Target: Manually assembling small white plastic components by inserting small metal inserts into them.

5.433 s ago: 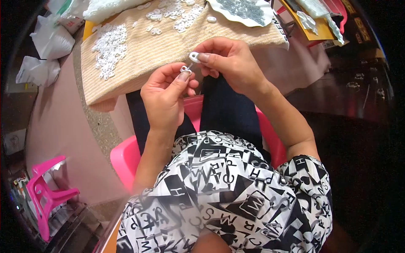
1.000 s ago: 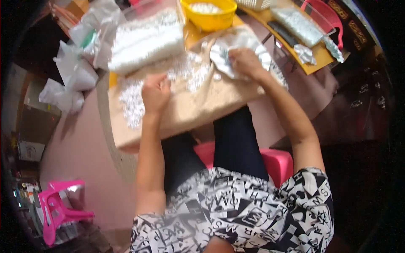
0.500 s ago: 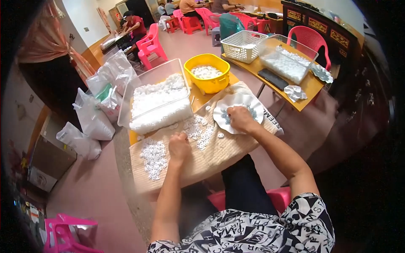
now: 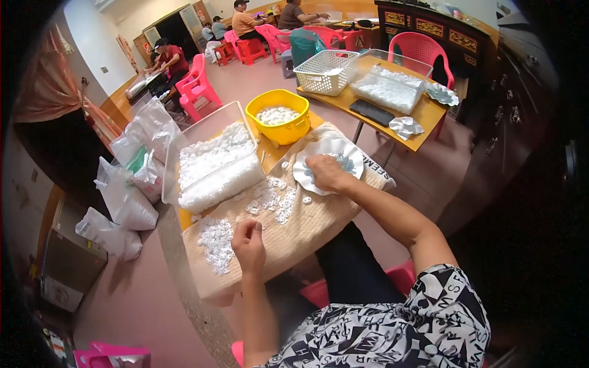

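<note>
My left hand (image 4: 249,246) is closed in a pinch above the beige towel (image 4: 294,240), beside a pile of small white plastic pieces with holes (image 4: 216,244); what its fingertips hold is too small to make out. My right hand (image 4: 329,174) reaches into a white wavy-rimmed dish (image 4: 319,146), fingers drawn together and pointing down. Small grey-blue bits (image 4: 348,163) lie around those fingers, and whatever they pinch is hidden. Between the hands, more white pieces (image 4: 283,208) are scattered on the towel.
Beyond the towel stand a clear bin (image 4: 236,116) heaped with white pieces and a yellow tub (image 4: 282,130). A second table (image 4: 343,98) at the right holds a white basket (image 4: 319,75) and another clear bin (image 4: 423,83). White sacks (image 4: 126,196) stand on the floor at left; people sit farther back.
My left hand has drawn back toward me from the scattered white pieces and turned, fingers up in a pinch. The right hand stays in the dish. The whole view has shifted slightly.
</note>
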{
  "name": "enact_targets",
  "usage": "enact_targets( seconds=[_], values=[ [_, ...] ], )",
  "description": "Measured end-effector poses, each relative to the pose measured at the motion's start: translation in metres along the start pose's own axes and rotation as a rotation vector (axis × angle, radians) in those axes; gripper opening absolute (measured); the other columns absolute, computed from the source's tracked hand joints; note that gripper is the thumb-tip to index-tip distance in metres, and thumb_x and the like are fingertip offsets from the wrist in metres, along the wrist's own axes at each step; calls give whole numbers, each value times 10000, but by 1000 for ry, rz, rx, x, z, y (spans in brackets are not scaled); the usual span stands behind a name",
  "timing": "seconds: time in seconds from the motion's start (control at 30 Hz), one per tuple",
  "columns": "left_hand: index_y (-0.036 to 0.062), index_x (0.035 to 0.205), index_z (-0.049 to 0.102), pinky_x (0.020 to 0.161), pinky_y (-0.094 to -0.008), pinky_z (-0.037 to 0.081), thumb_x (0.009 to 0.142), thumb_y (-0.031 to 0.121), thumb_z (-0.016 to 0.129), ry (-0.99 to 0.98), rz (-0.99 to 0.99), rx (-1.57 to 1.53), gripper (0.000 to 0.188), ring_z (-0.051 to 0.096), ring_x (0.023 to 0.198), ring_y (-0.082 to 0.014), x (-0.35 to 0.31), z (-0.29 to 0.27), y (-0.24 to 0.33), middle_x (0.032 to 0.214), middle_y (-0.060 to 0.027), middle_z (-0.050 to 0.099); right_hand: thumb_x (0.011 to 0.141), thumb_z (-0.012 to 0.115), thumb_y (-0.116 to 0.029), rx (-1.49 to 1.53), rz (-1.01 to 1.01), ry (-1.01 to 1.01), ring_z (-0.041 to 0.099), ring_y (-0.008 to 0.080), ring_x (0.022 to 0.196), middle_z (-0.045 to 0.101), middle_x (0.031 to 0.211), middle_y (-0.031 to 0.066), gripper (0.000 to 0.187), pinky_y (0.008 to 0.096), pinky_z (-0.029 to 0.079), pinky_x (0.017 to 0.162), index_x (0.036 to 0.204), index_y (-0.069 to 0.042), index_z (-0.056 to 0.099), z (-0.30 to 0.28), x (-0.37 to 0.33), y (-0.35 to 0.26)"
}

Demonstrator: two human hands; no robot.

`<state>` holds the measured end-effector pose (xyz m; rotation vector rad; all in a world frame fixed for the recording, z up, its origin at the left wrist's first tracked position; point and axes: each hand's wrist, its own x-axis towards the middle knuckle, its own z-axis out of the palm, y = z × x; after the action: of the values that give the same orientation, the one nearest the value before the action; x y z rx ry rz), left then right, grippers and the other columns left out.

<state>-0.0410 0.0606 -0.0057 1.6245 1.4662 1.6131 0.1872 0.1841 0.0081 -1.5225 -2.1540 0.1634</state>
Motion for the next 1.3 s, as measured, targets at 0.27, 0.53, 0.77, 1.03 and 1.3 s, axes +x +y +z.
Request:
enact_targets(
  seconds=[0.27, 0.53, 0.77, 1.03, 1.3],
  values=[
    [-13, 768, 528, 486, -203, 387, 776, -5, 575, 64, -259, -529, 48, 491, 533, -89, -44, -13, 35, 635, -55, 549, 647, 503, 1, -40, -52, -35, 592, 365, 764, 591, 759, 229, 145, 407, 485, 677, 766, 9, 584, 4, 4, 2],
    [-11, 803, 535, 466, -199, 389, 775, 30, 606, 2, -372, -810, 87, 494, 539, -87, -72, -11, 44, 673, -52, 558, 651, 510, -12, -35, 48, -63, 582, 345, 830, 592, 814, 222, 135, 405, 467, 719, 751, 3, 598, 1, 7, -4],
    [-2, 803, 544, 467, -176, 362, 773, 43, 610, -11, -416, -838, 85, 475, 534, -70, -83, -11, 44, 680, -40, 567, 592, 550, -2, -123, -62, -157, 571, 330, 807, 602, 809, 161, 218, 375, 456, 693, 792, -51, 619, 9, 16, 0],
    [17, 811, 546, 480, -201, 403, 788, 71, 601, -109, -433, -862, 80, 528, 579, -114, -89, -2, 38, 726, -61, 577, 600, 545, -7, -123, -92, -60, 581, 328, 724, 592, 723, 182, 142, 369, 459, 647, 715, -32, 623, 15, 28, 20],
    [-1, 805, 551, 518, -213, 428, 784, 43, 593, -109, -489, -1010, 64, 540, 580, -123, -88, -2, 38, 706, -66, 584, 584, 544, -26, 23, -154, -51, 577, 371, 711, 581, 735, 217, 113, 420, 462, 643, 667, 5, 614, 7, 28, 10]
  ],
)
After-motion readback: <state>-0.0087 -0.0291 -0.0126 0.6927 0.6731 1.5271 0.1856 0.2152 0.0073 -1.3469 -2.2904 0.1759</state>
